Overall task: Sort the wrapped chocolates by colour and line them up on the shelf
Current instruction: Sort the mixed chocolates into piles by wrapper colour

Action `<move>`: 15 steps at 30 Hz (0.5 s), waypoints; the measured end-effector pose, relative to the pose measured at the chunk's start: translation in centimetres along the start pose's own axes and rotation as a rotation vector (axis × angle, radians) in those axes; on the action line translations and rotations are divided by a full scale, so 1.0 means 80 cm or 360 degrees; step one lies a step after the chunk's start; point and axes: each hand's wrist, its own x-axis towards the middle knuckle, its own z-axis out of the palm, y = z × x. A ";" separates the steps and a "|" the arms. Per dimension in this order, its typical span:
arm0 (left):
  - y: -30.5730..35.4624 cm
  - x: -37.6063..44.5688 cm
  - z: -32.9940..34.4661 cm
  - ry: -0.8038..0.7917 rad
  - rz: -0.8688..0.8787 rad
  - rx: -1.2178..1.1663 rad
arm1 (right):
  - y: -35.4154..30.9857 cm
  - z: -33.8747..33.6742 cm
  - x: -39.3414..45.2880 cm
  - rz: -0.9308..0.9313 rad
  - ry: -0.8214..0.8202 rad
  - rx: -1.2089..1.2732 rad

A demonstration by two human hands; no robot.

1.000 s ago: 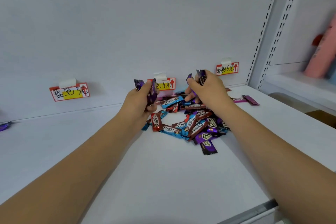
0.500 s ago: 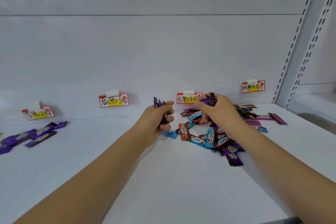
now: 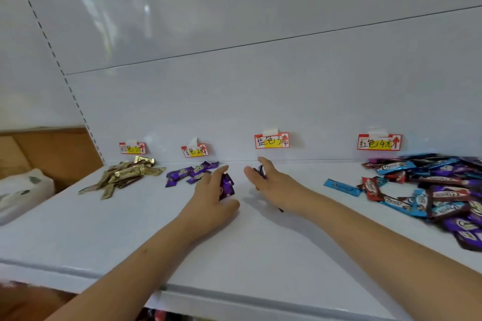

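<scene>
At the bottom of the frame my two forearms reach up from the front edge of the white shelf (image 3: 130, 229). Toward the middle of the frame, my left hand (image 3: 212, 197) grips a small bundle of purple chocolates (image 3: 226, 186), fingers curled round them. Just to its right my right hand (image 3: 271, 180) has its fingers stretched forward, with a dark wrapper (image 3: 261, 171) caught between them; whether the fingers truly pinch it I cannot tell, since that part is blurred.

At the right of the frame lies the mixed heap (image 3: 430, 190) of blue, red, brown and purple chocolates, with one blue bar (image 3: 341, 187) lying apart at its left side.

Further back, left of my left hand, a purple pile (image 3: 190, 173) lies on the shelf, and left of that a gold pile (image 3: 125, 174).

On the back wall, just above the shelf, four red-edged labels are taped: a far-left label (image 3: 132, 148) above the gold pile, a second label (image 3: 195, 150) above the purple pile, a blue-price label (image 3: 271, 140) above my right hand, and a red-price label (image 3: 378, 141) above the mixed heap.

At the left edge of the frame, beyond the shelf end, a white bag (image 3: 23, 190) sits before a brown panel (image 3: 57, 148).
</scene>
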 end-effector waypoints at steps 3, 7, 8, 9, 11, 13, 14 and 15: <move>0.003 -0.012 0.004 -0.0094 -0.0073 0.0249 | 0.014 -0.004 -0.005 -0.0014 -0.0032 0.0097; 0.016 -0.015 0.033 -0.0004 -0.0043 0.0493 | 0.048 -0.041 -0.008 0.0127 0.0155 -0.0065; 0.023 -0.012 0.041 0.0004 -0.0073 0.0518 | 0.053 -0.048 -0.007 0.0141 0.0183 -0.0150; 0.030 -0.006 0.048 -0.0004 -0.0126 0.0540 | 0.055 -0.050 -0.006 0.0142 0.0186 -0.0249; 0.045 0.008 0.062 -0.0036 -0.0216 0.0625 | 0.056 -0.050 -0.004 0.0139 0.0183 -0.0394; 0.053 0.023 0.075 -0.0064 -0.0254 0.0735 | 0.059 -0.045 -0.005 0.0137 0.0169 -0.0505; 0.054 0.032 0.078 -0.0068 -0.0268 0.0767 | 0.060 -0.044 -0.005 0.0125 0.0152 -0.0569; 0.052 0.041 0.079 -0.0061 -0.0282 0.0779 | 0.061 -0.044 -0.005 0.0113 0.0141 -0.0619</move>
